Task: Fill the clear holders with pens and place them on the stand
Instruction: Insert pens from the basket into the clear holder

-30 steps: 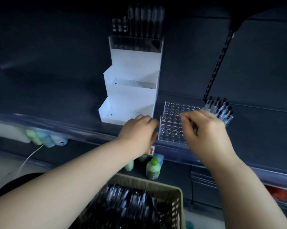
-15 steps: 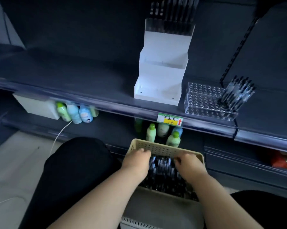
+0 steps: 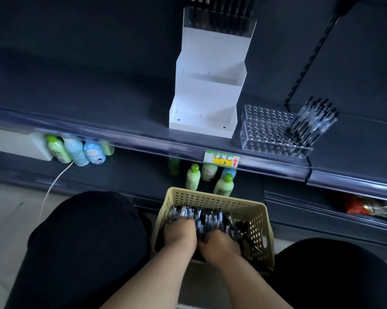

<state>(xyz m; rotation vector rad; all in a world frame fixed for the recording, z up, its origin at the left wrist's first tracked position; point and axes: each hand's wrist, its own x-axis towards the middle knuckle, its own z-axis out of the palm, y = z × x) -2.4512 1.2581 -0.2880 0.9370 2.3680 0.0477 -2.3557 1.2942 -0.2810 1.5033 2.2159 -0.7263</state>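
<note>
While both hands reach down into it, a beige perforated basket (image 3: 212, 198) sits near the viewer between two knees in black, the left knee (image 3: 87, 241) and right knee (image 3: 333, 275) closing in its sides. Beyond its far rim runs the front edge of a dark shelf (image 3: 121, 139), with open shelf surface to the left of a white stepped stand (image 3: 207, 92). Just right of the stand, a clear holder (image 3: 264, 128) full of small holes stands at the shelf edge; a bundle of pens (image 3: 310, 121) leans in its right end.

On the stand's top step another holder of pens (image 3: 221, 21) is cut off by the upper edge of the view. Bottles (image 3: 193, 177) under the shelf are partly hidden behind a price label (image 3: 221, 159).

In the basket lies a heap of loose pens (image 3: 208, 217). On it, the left hand (image 3: 180, 233) and right hand (image 3: 220, 246) sit close together, fingers curled downward among the pens. Their fingertips are buried, so whether either hand has hold of any pens cannot be told.
</note>
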